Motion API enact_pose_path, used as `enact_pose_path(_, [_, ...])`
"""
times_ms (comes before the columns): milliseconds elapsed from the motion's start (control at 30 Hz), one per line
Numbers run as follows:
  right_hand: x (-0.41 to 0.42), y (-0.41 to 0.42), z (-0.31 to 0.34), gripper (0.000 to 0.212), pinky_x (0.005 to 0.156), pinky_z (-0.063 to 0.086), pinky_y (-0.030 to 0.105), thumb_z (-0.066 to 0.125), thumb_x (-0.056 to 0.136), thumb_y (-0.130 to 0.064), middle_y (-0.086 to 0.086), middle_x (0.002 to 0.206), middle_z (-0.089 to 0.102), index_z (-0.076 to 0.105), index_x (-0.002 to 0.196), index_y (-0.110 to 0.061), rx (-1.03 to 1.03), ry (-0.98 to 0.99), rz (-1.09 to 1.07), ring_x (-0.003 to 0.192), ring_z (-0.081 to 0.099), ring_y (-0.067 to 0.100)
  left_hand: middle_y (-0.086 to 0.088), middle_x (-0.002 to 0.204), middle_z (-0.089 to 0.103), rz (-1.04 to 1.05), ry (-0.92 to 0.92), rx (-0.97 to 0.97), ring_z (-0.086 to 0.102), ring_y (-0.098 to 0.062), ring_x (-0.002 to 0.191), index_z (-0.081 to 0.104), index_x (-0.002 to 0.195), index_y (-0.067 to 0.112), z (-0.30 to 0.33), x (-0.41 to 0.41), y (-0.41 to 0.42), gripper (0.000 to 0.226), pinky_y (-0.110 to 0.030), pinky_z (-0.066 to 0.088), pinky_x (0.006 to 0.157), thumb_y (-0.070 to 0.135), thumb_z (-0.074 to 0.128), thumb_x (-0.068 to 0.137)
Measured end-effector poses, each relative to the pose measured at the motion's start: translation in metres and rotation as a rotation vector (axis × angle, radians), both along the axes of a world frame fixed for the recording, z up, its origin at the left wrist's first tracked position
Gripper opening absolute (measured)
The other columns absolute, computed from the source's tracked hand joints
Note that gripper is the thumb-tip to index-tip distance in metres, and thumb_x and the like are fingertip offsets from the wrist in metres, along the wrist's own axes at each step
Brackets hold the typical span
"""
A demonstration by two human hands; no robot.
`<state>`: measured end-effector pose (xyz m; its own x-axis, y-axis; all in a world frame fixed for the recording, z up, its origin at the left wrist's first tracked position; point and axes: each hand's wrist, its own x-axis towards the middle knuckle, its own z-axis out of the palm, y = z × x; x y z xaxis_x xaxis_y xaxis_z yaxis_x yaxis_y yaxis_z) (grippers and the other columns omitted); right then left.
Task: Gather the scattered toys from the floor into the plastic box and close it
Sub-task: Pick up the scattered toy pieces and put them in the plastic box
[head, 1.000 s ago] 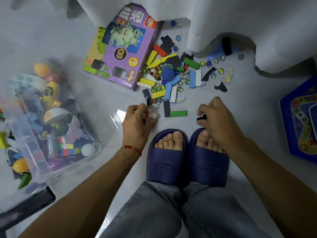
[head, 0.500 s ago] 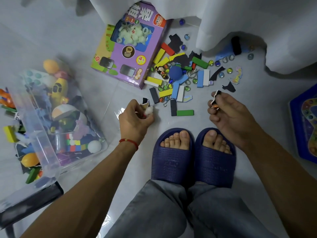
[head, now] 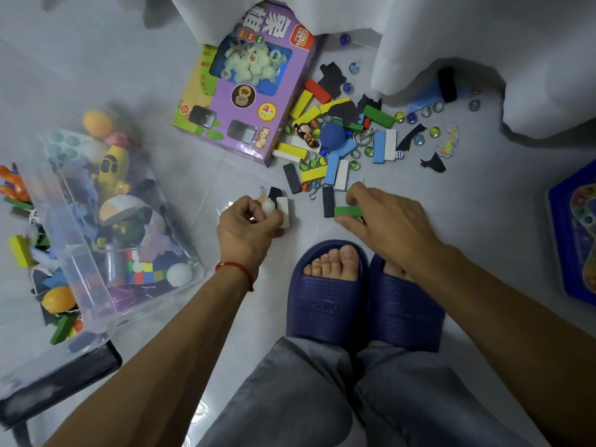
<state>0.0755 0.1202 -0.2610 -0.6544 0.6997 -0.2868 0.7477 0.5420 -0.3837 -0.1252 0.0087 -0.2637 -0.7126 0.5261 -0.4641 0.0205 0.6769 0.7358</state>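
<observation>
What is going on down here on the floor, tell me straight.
A person is squatting and tidying toys off the floor. The left hand already holds a small white ball and a few small pieces. The right hand is closing its grip on a green block. The clear plastic box on the left is open and partly filled. A pile of coloured blocks, marbles and a purple game box is still on the floor.

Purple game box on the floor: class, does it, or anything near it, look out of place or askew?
The purple game box lies tilted, its top end under the white curtain. Beside it, coloured wooden blocks and glass marbles lie strewn at all angles, some marbles reaching under the curtain.
</observation>
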Motion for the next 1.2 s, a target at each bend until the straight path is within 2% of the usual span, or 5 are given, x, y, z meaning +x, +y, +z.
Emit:
enact_pose_path(233, [-0.01,-0.005,-0.004,0.032,0.053,0.032,0.034,0.064,0.093,-0.037,0.01,0.091,0.053,0.053,0.099,-0.008,0.148,0.054,0.12,0.069,0.05,0.026,-0.02,0.099,0.066,0.064,-0.137,0.07,0.073,-0.03,0.086,0.049,0.067,0.008,0.012,0.003,-0.009,0.031,-0.041,0.062,0.065,0.003,0.077,0.079])
enact_pose_path(600, [-0.042,-0.006,-0.003,0.042,0.057,0.034,0.038,0.042,0.097,-0.006,0.013,0.104,0.052,0.033,0.138,-0.012,0.15,-0.084,0.259,0.081,0.055,0.029,-0.023,0.088,0.062,0.119,-0.257,0.144,0.072,-0.033,0.082,0.048,0.067,0.004,0.03,0.004,-0.009,0.03,-0.04,0.061,0.067,-0.002,0.074,0.081])
enact_pose_path(800, [-0.036,-0.002,-0.005,0.034,0.055,0.032,0.034,0.037,0.104,-0.038,0.012,0.106,0.058,0.028,0.13,-0.019,0.164,-0.165,0.294,0.077,0.059,0.029,-0.022,0.098,0.065,0.118,-0.273,0.12,0.073,-0.029,0.084,0.055,0.076,-0.001,0.032,0.007,-0.009,0.02,-0.037,0.061,0.066,0.0,0.074,0.082])
enact_pose_path(1033, [-0.05,-0.007,-0.004,0.024,0.059,0.033,0.035,0.039,0.104,-0.023,0.016,0.111,0.054,0.037,0.124,-0.01,0.011,-0.225,0.223,0.074,0.043,0.023,-0.02,0.098,0.066,0.14,-0.291,0.095,0.074,-0.027,0.078,0.053,0.083,-0.015,0.039,0.016,-0.012,0.026,-0.032,0.06,0.063,0.0,0.073,0.082])
enact_pose_path(1200, [-0.037,0.0,0.03,0.014,0.064,0.048,0.039,0.043,0.101,-0.024,0.008,0.094,0.061,0.041,0.114,-0.02,-0.5,0.09,-0.109,0.074,0.057,0.024,-0.02,0.083,0.063,0.189,-0.347,0.185,0.07,-0.021,0.063,0.053,0.076,0.001,0.074,0.015,-0.012,0.021,-0.034,0.06,0.064,-0.004,0.072,0.082])
